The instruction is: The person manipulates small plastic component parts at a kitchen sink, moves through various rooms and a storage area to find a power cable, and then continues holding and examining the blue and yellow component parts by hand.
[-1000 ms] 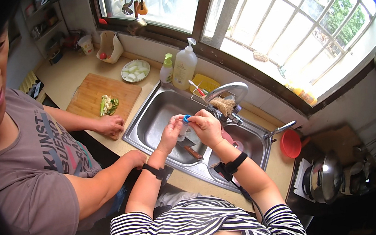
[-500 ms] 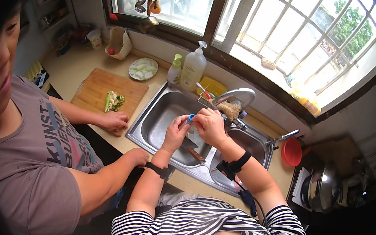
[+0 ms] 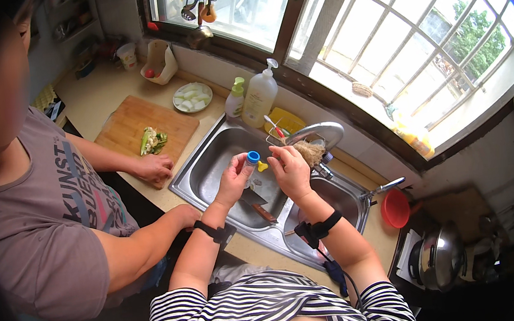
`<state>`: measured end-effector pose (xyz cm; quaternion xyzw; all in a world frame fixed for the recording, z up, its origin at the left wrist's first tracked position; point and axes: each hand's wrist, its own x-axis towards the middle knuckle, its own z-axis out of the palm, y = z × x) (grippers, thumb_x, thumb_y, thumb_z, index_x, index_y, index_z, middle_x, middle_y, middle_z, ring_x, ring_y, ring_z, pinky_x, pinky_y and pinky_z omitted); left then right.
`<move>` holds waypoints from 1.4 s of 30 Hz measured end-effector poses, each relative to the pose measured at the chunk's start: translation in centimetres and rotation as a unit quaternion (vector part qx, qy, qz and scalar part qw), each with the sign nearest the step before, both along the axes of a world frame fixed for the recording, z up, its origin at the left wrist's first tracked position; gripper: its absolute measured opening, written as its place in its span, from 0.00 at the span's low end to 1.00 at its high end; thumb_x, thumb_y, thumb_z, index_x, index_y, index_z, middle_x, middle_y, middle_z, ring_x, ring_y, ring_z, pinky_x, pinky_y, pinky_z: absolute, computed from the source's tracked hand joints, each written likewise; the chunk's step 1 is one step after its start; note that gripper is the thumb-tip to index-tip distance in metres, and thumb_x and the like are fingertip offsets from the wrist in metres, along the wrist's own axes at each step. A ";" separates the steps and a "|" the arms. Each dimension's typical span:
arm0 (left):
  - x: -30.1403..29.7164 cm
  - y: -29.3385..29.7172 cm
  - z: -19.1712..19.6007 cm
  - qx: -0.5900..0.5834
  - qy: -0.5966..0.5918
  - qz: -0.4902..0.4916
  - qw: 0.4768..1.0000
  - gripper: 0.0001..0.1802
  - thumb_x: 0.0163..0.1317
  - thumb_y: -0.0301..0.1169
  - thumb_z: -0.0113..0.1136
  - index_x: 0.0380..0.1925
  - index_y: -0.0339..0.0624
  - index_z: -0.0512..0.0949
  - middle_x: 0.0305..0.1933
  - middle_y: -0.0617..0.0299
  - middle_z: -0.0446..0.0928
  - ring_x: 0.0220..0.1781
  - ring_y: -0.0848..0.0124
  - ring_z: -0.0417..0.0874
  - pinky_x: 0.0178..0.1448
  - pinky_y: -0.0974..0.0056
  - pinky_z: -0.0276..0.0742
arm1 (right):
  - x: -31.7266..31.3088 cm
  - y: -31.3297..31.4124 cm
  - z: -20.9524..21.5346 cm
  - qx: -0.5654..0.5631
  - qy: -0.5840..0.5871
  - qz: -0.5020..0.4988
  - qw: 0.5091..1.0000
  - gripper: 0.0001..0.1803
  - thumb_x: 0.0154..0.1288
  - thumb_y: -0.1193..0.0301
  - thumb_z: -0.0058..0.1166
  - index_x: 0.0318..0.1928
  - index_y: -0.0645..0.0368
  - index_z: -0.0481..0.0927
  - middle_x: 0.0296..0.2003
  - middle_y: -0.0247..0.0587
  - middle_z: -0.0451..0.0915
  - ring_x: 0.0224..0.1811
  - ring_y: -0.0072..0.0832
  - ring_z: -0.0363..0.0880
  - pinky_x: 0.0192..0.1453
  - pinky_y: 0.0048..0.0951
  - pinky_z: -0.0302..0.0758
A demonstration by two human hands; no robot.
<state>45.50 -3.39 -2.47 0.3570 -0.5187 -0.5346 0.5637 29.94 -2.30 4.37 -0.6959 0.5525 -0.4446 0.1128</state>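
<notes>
My left hand (image 3: 232, 182) is closed round a small clear bottle (image 3: 248, 169) with a blue ring-like top (image 3: 253, 157), held upright over the left sink basin (image 3: 207, 159). Just to the right of it, my right hand (image 3: 291, 170) hovers apart from the bottle, fingers bent and thumb spread away, with nothing visible between them. A small yellow piece (image 3: 262, 166) shows beside the bottle; whether it is attached or lies beyond cannot be made out. Below my hands, a cleaver with a wooden handle (image 3: 264, 213) rests in the basin.
At left a co-worker's hand (image 3: 156, 169) rests by a wooden cutting board (image 3: 122, 127) with cut vegetables. Behind the sink stand a plate of pale chunks (image 3: 193, 97), pump bottles (image 3: 261, 94) and the faucet (image 3: 323, 130). A red bowl (image 3: 395, 208) and lidded pot (image 3: 439, 257) are right.
My right hand has come off the blue top and moved slightly right. The bottle in my left hand now shows more plainly, and the yellow piece has come into sight.
</notes>
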 end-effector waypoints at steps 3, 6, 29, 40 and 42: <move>-0.6 0.0 -0.2 0.001 0.008 -0.002 1.000 0.18 0.59 0.35 0.54 0.46 0.39 0.67 0.40 0.66 0.72 0.41 0.79 0.71 0.48 0.72 0.67 | -0.2 0.8 -0.5 0.222 -0.039 0.004 0.974 0.14 0.54 0.59 0.54 0.32 0.59 0.77 0.26 0.40 0.77 0.28 0.32 0.77 0.33 0.30 0.71; -1.4 0.0 -0.5 0.011 0.019 -0.020 1.000 0.18 0.59 0.35 0.53 0.47 0.39 0.67 0.40 0.66 0.72 0.41 0.79 0.71 0.48 0.72 0.67 | -0.6 0.7 -2.1 0.220 -0.026 0.019 0.975 0.16 0.54 0.59 0.54 0.32 0.60 0.77 0.23 0.41 0.77 0.26 0.29 0.76 0.31 0.29 0.71; -8.7 -9.4 0.8 -0.024 -0.003 -0.166 0.986 0.15 0.60 0.31 0.51 0.46 0.37 0.69 0.39 0.67 0.71 0.39 0.81 0.68 0.44 0.74 0.66 | -6.8 -4.5 -1.3 0.197 -0.039 -0.153 0.968 0.16 0.53 0.57 0.51 0.31 0.58 0.77 0.27 0.45 0.78 0.32 0.41 0.77 0.37 0.36 0.71; -9.2 -13.0 1.5 -0.017 -0.038 -0.217 0.975 0.18 0.57 0.37 0.55 0.46 0.41 0.68 0.34 0.68 0.71 0.36 0.79 0.70 0.43 0.73 0.66 | -11.3 -8.8 8.6 -0.195 0.307 -0.004 0.932 0.20 0.41 0.63 0.59 0.38 0.52 0.74 0.37 0.34 0.71 0.43 0.32 0.69 0.48 0.33 0.63; -9.8 -13.3 2.0 -0.189 -0.210 -0.121 0.952 0.24 0.48 0.39 0.64 0.42 0.42 0.69 0.29 0.65 0.71 0.31 0.75 0.71 0.38 0.68 0.69 | -12.2 -11.2 10.0 -0.141 0.341 0.060 0.928 0.23 0.40 0.61 0.61 0.40 0.53 0.74 0.38 0.34 0.72 0.43 0.32 0.70 0.48 0.33 0.63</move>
